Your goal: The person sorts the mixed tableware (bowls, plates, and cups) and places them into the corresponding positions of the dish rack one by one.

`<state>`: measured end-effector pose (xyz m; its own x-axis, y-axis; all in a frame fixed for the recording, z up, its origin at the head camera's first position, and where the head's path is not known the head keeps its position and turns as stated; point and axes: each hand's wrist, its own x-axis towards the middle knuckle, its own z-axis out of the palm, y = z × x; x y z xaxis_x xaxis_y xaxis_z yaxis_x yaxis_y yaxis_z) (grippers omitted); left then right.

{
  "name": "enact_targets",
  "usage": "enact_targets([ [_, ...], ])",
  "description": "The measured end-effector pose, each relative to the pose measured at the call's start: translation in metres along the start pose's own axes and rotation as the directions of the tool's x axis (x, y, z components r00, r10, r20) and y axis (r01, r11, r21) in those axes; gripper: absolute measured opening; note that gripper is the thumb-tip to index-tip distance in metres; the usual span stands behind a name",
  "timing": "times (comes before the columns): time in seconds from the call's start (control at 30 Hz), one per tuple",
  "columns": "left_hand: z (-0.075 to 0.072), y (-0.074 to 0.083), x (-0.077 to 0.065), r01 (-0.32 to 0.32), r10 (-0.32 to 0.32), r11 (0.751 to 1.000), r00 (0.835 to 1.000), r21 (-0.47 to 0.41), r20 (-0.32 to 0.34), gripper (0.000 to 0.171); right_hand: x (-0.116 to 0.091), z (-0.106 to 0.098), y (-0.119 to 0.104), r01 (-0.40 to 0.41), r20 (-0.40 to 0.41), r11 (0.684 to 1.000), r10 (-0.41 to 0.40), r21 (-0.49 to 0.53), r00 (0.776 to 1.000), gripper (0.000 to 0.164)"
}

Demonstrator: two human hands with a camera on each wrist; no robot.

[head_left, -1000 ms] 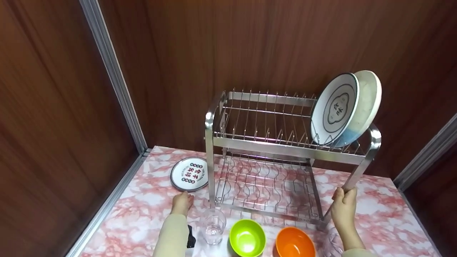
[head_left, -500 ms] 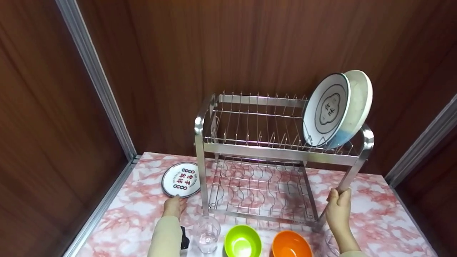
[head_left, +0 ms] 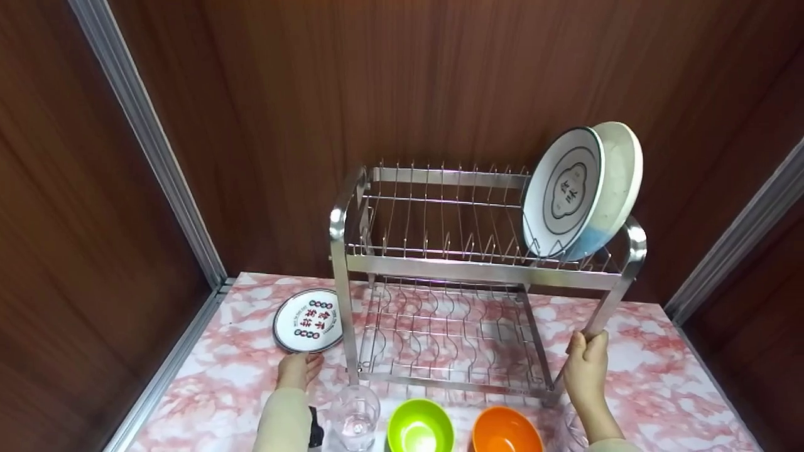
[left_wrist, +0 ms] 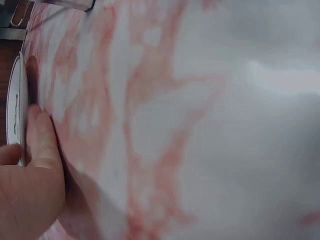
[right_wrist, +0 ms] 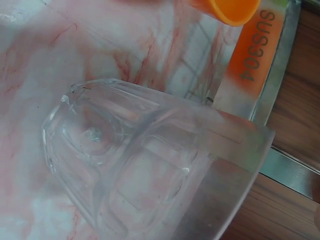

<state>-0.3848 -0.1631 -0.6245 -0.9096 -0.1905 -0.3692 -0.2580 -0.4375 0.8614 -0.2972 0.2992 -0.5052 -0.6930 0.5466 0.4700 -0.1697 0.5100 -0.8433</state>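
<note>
At the left of the head view, my left hand [head_left: 299,370] pinches the near rim of a small white plate [head_left: 306,321] with a dark rim and red lettering. In the left wrist view the thumb [left_wrist: 10,154] lies over the rim of this plate [left_wrist: 16,107], with the fingers [left_wrist: 45,137] under it. My right hand [head_left: 585,367] grips the right front post of a metal dish rack [head_left: 483,270]. Two large plates stand upright in the rack's top right: a patterned white plate [head_left: 564,191], and behind it a cream and blue plate [head_left: 619,182].
A clear glass [head_left: 357,417], a green bowl [head_left: 421,430] and an orange bowl [head_left: 506,433] stand before the rack. Another clear cup [right_wrist: 150,160] is beneath my right wrist. Brown panels [head_left: 440,75] enclose the marbled tabletop [head_left: 207,376] at back and sides.
The head view has shifted, so the rack, plates and bowls appear farther left. My left hand stays at the small plate's near rim, and my right hand keeps its grip on the post.
</note>
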Motion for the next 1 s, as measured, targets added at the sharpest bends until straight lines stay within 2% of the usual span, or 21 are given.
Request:
enact_targets([
  [0.13,-0.004,0.007,-0.015,0.006,-0.01,0.992,0.999,0.126,0.037,0.044,0.005,0.007,-0.001,-0.013,0.028,1.0,0.013,0.003,1.0,0.018],
  [0.23,-0.007,0.008,-0.021,0.003,-0.012,0.986,0.998,0.169,0.055,0.046,0.011,0.011,0.001,-0.03,0.052,0.999,0.03,0.015,0.998,0.017],
  [0.33,-0.015,0.007,-0.025,-0.003,-0.008,0.985,0.998,0.174,0.066,0.048,0.019,0.022,0.004,-0.043,0.083,0.999,0.041,0.024,0.996,0.018],
  [0.53,-0.023,0.002,-0.025,-0.026,0.011,0.989,0.995,0.146,0.102,0.048,0.041,0.041,0.006,-0.067,0.161,0.997,0.061,0.031,0.985,0.019],
  [0.63,-0.029,0.0,-0.03,-0.047,0.033,0.99,0.994,0.133,0.107,0.048,0.049,0.05,0.004,-0.057,0.196,0.998,0.053,0.017,0.979,0.019],
  [0.83,-0.045,-0.004,-0.045,-0.082,0.076,0.992,0.995,0.091,0.069,0.045,0.054,0.07,0.0,-0.037,0.208,0.998,0.028,0.041,0.978,0.018],
  [1.0,-0.056,-0.012,-0.064,-0.161,0.161,0.987,0.987,-0.02,0.002,0.035,0.055,0.079,-0.003,-0.047,0.214,0.998,0.036,0.05,0.976,0.02],
])
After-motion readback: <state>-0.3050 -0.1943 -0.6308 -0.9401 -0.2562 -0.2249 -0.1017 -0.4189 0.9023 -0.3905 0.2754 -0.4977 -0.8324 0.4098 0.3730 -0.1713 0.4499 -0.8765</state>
